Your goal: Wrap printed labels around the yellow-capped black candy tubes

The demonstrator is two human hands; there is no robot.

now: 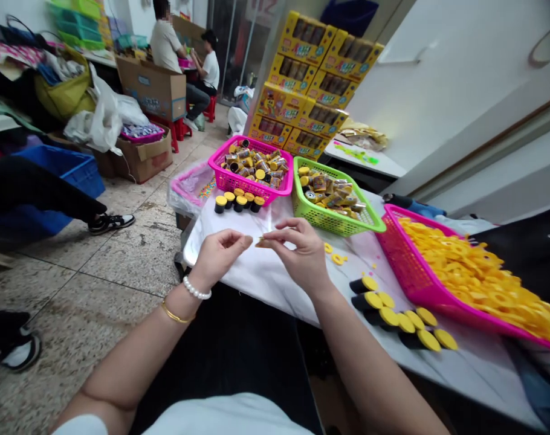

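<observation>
My left hand (220, 254) is closed in a pinch over the near edge of the white-covered table; what its fingertips hold, if anything, is too small to make out. Just to its right, the thumb and fingers of my right hand (302, 251) are closed on a small yellow-brown piece (261, 243), thin and mostly covered by the fingers. A narrow gap separates the two hands. Beyond them stands a group of black tubs with yellow lids (240, 201). Yellow plastic rings with tabs (337, 259) lie to the right of my right hand.
Behind are a pink basket (218, 172) and a green basket (320, 222) of small wrapped containers. At right, a pink basket (395, 266) holds yellow plastic parts, near more lidded black tubs (404, 320). Yellow boxes (302, 78) are stacked behind. People sit at the back left.
</observation>
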